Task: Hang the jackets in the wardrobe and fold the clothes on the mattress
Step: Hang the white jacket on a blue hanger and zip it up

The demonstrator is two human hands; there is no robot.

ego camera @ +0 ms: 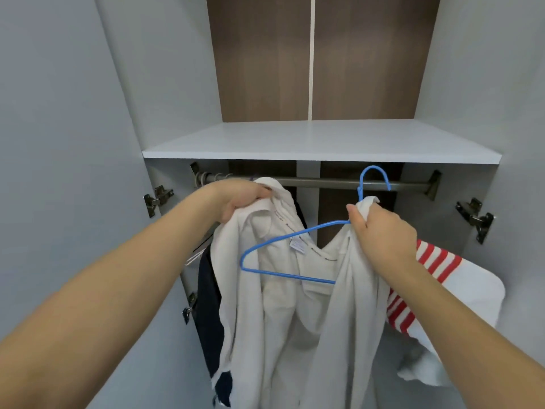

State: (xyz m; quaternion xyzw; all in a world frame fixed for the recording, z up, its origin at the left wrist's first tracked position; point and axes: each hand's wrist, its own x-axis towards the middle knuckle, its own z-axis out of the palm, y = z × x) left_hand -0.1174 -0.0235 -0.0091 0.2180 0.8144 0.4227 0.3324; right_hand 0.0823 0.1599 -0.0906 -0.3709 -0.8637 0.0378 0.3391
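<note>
At the wardrobe rail (pixel 324 182), my left grip (pixel 239 199) and right grip (pixel 380 231) are each clutching a shoulder of the white jacket (pixel 283 305), spreading it onto the blue hanger (pixel 274 240) hooked there.

We count one blue wire hanger (pixel 283 255), one white jacket (pixel 283 320), one dark navy garment (pixel 208 299), one white garment with red stripes (pixel 436 278), one grey metal rail (pixel 324 182), one white shelf (pixel 321 143), two bare hands and four metal door hinges.
</note>
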